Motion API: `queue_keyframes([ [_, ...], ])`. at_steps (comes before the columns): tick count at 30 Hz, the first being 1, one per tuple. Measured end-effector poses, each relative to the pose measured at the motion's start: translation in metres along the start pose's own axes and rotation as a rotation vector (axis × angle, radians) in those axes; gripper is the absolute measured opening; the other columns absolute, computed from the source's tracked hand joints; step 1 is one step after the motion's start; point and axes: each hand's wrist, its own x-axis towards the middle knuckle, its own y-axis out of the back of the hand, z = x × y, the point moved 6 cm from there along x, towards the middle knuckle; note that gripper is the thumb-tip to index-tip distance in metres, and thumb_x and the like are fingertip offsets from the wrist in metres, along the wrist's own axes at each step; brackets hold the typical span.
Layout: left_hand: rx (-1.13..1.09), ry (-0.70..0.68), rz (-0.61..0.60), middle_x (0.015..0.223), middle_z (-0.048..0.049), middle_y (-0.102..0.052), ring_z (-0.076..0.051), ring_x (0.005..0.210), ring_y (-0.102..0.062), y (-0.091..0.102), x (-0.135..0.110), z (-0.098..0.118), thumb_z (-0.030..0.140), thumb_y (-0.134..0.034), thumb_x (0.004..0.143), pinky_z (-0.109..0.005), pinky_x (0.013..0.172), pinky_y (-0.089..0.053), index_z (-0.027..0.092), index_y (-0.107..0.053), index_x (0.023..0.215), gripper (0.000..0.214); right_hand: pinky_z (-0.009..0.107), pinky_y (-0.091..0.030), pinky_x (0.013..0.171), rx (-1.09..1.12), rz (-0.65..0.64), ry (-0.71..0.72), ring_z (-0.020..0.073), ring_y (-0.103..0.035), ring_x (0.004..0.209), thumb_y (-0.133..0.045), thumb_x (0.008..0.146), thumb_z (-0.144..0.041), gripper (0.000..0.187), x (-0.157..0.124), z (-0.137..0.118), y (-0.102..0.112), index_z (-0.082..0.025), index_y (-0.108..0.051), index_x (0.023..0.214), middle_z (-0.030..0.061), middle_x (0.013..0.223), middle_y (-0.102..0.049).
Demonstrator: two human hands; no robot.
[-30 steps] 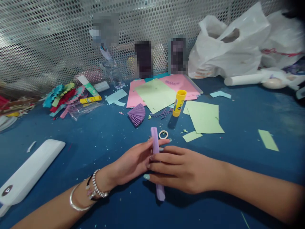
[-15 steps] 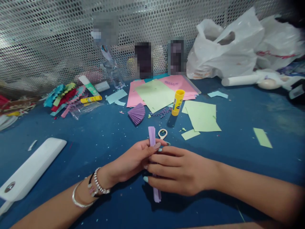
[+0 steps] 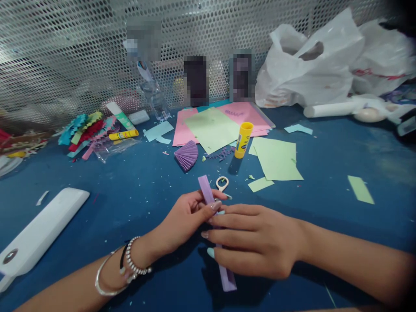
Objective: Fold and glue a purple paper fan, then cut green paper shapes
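1. Purple folded paper strip (image 3: 205, 188) is lying slanted on the blue table (image 3: 325, 225), its ends sticking out beyond both hands.
2. Right hand (image 3: 256, 240) is pressing its middle with flat fingers.
3. Left hand (image 3: 185, 219) is pinching the strip's far part.
4. Scissors (image 3: 222, 183) are lying just beside the strip's far end.

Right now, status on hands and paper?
Both hands, left and right, pinching the folded purple strip. Strip tilted over the table. Scissors just beyond.

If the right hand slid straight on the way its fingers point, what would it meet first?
The right hand points left across the purple strip, so it would first meet the left hand, whose fingertips already appear to touch it. Depth is hard to judge.
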Motion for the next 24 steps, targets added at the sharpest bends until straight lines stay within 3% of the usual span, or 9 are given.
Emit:
queue_keyframes([
  [5, 0.197, -0.015, -0.047, 0.089, 0.0011, -0.065, -0.008, 0.078, -0.057, -0.005, -0.002, 0.001, 0.032, -0.057, 0.083, -0.016, 0.072, -0.044, 0.023, -0.063, 0.099, 0.02, 0.028, -0.051, 0.079, 0.038, 0.057, 0.03, 0.0151, -0.062, 0.074, -0.056, 0.078, -0.021, 0.013, 0.0, -0.004, 0.004, -0.016, -0.068, 0.078, 0.0035, 0.084, -0.07],
  [11, 0.254, -0.033, -0.16, 0.088, -0.0033, -0.066, -0.013, 0.081, -0.06, -0.014, -0.006, 0.001, 0.028, -0.053, 0.085, -0.022, 0.074, -0.047, 0.015, -0.061, 0.101, 0.022, 0.027, -0.045, 0.089, -0.065, 0.051, 0.037, 0.0127, -0.058, 0.09, -0.055, 0.079, -0.028, 0.014, -0.002, -0.004, 0.016, -0.025, -0.068, 0.075, -0.0075, 0.088, -0.069],
  [13, 0.38, -0.088, -0.194, 0.081, -0.0027, -0.065, -0.012, 0.074, -0.059, -0.015, -0.006, 0.0, 0.025, -0.052, 0.084, -0.019, 0.068, -0.047, 0.013, -0.062, 0.092, 0.018, 0.028, -0.043, 0.091, -0.048, 0.092, -0.053, 0.0137, -0.057, 0.093, -0.057, 0.078, -0.031, 0.012, -0.004, 0.001, 0.02, -0.025, -0.067, 0.075, -0.0077, 0.089, -0.069],
  [16, 0.44, -0.086, -0.265, 0.062, 0.0015, -0.058, -0.008, 0.055, -0.056, -0.015, -0.007, -0.003, 0.024, -0.049, 0.085, -0.015, 0.053, -0.044, 0.013, -0.058, 0.08, 0.016, 0.03, -0.042, 0.092, 0.036, 0.152, -0.25, 0.015, -0.055, 0.1, -0.057, 0.075, -0.031, 0.015, -0.01, 0.014, 0.021, -0.02, -0.063, 0.083, -0.0003, 0.095, -0.067],
  [20, 0.313, 0.032, -0.268, 0.06, 0.0028, -0.054, -0.002, 0.038, -0.043, -0.009, -0.005, -0.006, 0.033, -0.045, 0.087, -0.012, 0.037, -0.036, 0.014, -0.055, 0.081, 0.023, 0.034, -0.039, 0.094, 0.159, 0.2, -0.511, 0.0157, -0.051, 0.102, -0.055, 0.068, -0.017, 0.02, -0.015, 0.032, 0.02, -0.017, -0.058, 0.088, 0.0067, 0.103, -0.058],
  [24, 0.134, 0.075, -0.195, 0.053, 0.0056, -0.048, -0.001, 0.033, -0.033, -0.004, -0.002, -0.005, 0.044, -0.044, 0.087, -0.011, 0.032, -0.028, 0.015, -0.053, 0.083, 0.031, 0.034, -0.039, 0.091, 0.288, 0.189, -0.716, 0.0158, -0.048, 0.103, -0.054, 0.074, -0.012, 0.016, -0.021, 0.045, 0.016, -0.017, -0.055, 0.089, 0.0073, 0.108, -0.051],
])
